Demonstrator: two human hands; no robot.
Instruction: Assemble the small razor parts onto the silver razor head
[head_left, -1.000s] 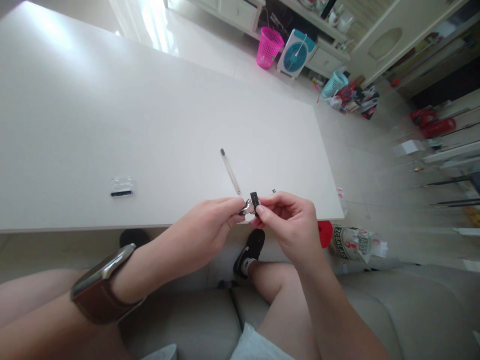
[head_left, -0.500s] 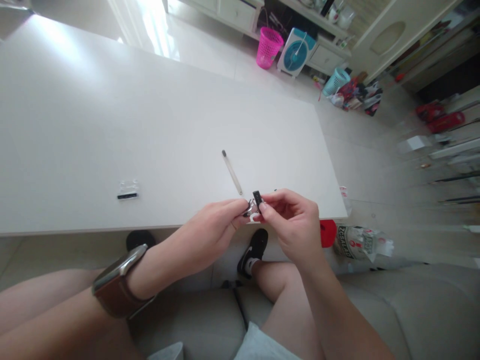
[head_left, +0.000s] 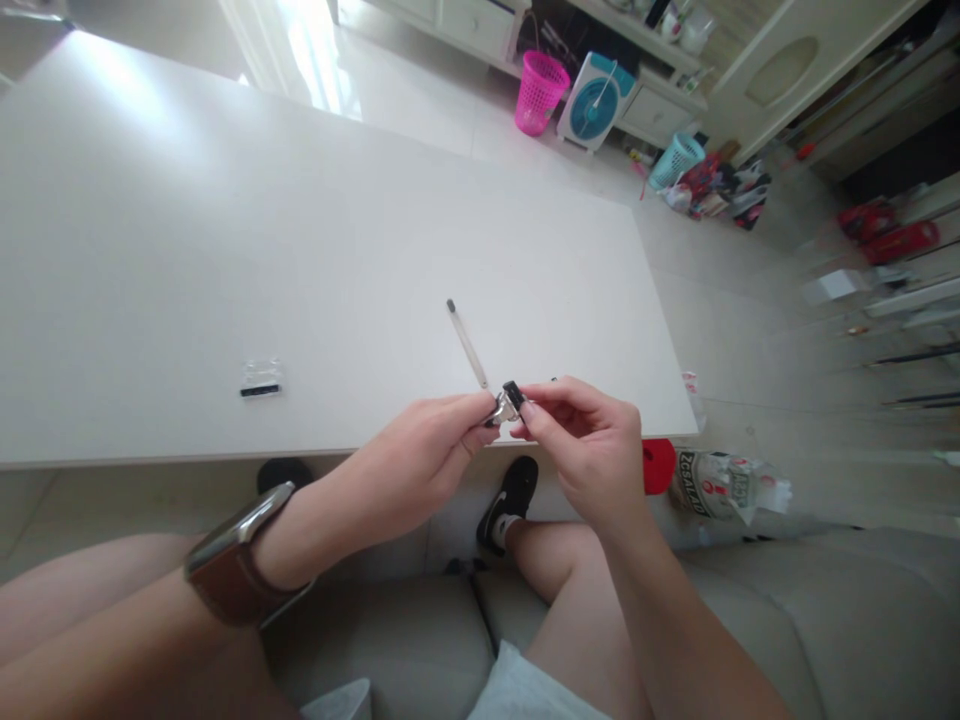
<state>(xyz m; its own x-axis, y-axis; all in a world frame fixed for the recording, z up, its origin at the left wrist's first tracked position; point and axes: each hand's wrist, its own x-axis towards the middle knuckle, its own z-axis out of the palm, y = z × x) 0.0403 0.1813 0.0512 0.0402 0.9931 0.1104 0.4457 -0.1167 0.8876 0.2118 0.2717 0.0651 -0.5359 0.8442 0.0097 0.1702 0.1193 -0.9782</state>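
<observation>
Just over the table's near edge, my left hand (head_left: 442, 440) is closed on a small shiny silver metal piece (head_left: 502, 409), pinched between thumb and fingers. My right hand (head_left: 589, 440) pinches a short black bar-shaped piece (head_left: 514, 394) by its lower end. The two pieces meet or overlap; whether they are joined I cannot tell. Right beyond my fingertips lies a slim clear stick with a dark end (head_left: 466, 343), flat on the white table (head_left: 337, 250). Farther left rests a small clear plastic packet (head_left: 261, 379) with a black strip along its near side.
A tiny dark bit (head_left: 554, 379) shows behind my right fingers. Below the table's right corner are a red object (head_left: 658, 467) and a printed bag (head_left: 716, 485). Across the floor stand a pink basket (head_left: 540, 92), a box fan (head_left: 596, 103) and a light-blue basket (head_left: 676, 160).
More of the silver piece now shows between my hands, and the black piece has tilted slightly. Both hands stay in nearly the same place; the view has shifted a little.
</observation>
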